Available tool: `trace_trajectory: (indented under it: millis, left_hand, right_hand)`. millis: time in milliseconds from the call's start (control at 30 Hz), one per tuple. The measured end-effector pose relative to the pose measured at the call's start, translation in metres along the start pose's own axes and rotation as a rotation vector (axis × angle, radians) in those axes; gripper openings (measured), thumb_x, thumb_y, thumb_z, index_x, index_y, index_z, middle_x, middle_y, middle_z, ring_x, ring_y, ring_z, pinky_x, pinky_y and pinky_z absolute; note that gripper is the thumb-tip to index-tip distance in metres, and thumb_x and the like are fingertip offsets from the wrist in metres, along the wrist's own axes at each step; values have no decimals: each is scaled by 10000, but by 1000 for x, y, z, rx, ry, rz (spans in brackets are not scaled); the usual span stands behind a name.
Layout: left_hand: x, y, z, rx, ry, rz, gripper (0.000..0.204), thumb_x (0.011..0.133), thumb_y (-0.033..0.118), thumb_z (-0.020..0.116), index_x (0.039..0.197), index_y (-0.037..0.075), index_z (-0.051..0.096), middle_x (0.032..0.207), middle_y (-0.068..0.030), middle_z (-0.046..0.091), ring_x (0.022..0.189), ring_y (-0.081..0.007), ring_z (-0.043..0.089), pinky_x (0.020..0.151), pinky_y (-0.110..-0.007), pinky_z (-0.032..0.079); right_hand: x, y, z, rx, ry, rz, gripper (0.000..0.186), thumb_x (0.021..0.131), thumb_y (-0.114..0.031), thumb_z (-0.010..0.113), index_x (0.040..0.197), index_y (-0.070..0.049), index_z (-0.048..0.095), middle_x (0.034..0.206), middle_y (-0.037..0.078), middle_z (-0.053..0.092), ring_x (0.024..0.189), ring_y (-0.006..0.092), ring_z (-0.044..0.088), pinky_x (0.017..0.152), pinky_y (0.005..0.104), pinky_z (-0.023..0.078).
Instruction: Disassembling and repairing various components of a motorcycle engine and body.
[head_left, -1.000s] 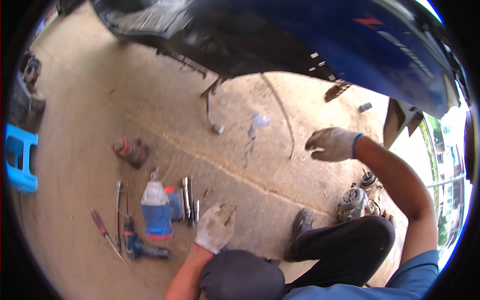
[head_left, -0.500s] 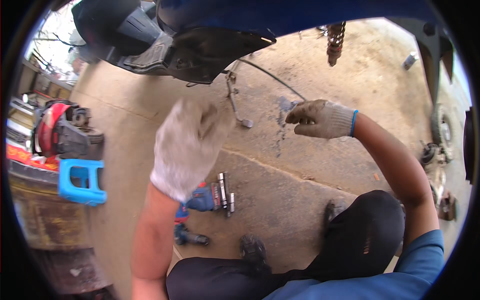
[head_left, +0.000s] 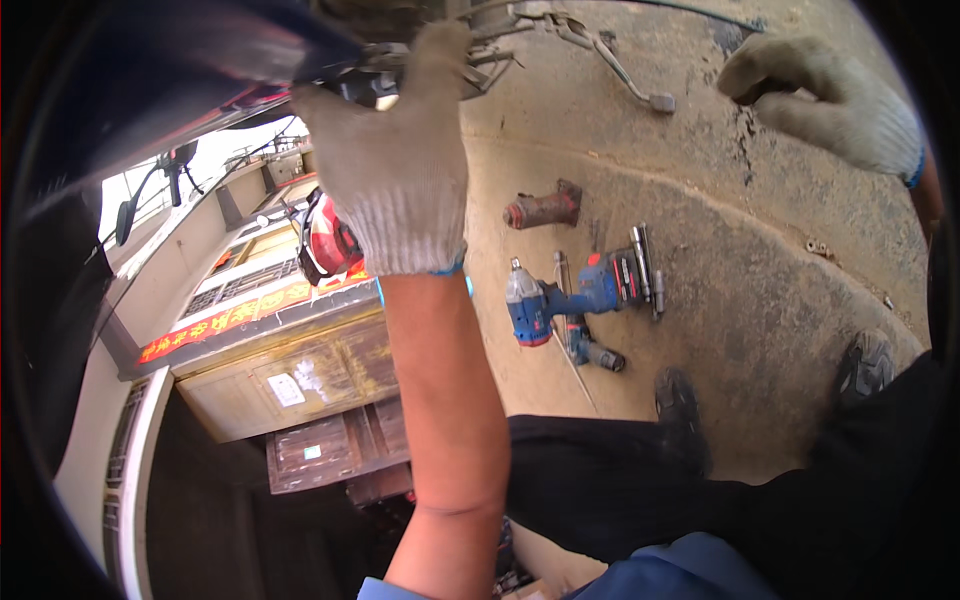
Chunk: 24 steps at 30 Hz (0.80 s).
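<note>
My left hand (head_left: 390, 180), in a soiled knitted glove, reaches up to the underside of a dark blue vehicle body (head_left: 220, 60). Its thumb and fingers are spread; dark metal parts (head_left: 385, 72) show between them, and whether it touches them I cannot tell. My right hand (head_left: 835, 105), gloved alike, hovers over the concrete at the upper right, fingers curled but apart from the thumb, holding nothing. Between the hands, a bent metal lever with a pad (head_left: 628, 82) extends below the vehicle.
On the floor lie a blue cordless impact wrench (head_left: 570, 300), a smaller power tool (head_left: 595, 347), chrome sockets (head_left: 647, 262) and a worn reddish tool (head_left: 545, 206). A yellowish wooden cabinet (head_left: 270, 385) stands left, near a red-and-black object (head_left: 328, 240). My shoes (head_left: 680, 405) are below.
My view has swung left, bringing the cabinet and the whole impact wrench into sight. My left hand has moved up to the vehicle's underside and spread its fingers. The right stays empty.
</note>
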<state>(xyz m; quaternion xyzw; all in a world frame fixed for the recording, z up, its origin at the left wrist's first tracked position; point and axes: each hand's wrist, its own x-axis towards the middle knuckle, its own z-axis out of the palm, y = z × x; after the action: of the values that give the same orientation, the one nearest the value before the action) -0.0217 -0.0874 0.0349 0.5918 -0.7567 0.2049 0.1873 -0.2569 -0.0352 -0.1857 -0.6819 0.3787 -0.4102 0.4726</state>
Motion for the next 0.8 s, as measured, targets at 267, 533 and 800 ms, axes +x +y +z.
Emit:
trace_trajectory:
  millis: [267, 533, 800]
  left_hand:
    - [17, -12, 45, 110, 184, -140, 786, 938, 416, 818, 1443, -98, 505, 1401, -230, 647, 1216, -296, 689, 1059, -438, 547]
    - [20, -21, 50, -4, 117, -184, 710, 958, 356, 791, 1423, -110, 527, 1383, -229, 657, 1196, -295, 697, 1043, -432, 566]
    - [17, -13, 49, -140, 59, -275, 634, 977, 297, 765, 1403, -122, 550, 1366, -228, 667, 1176, -294, 706, 1028, -425, 585]
  right_hand:
    - [-20, 54, 9, 304, 29, 41, 346, 990, -234, 673, 1230, 16, 687, 1086, 161, 683, 1015, 246, 707, 913, 386, 591]
    - [-14, 88, 14, 641, 102, 27, 295, 999, -190, 668, 1222, 1, 642, 1012, 109, 628, 953, 198, 674, 810, 358, 592]
    - [10, 97, -22, 633, 75, -6, 253, 991, -166, 687, 1195, -17, 675, 1017, 87, 660, 970, 188, 677, 833, 342, 578]
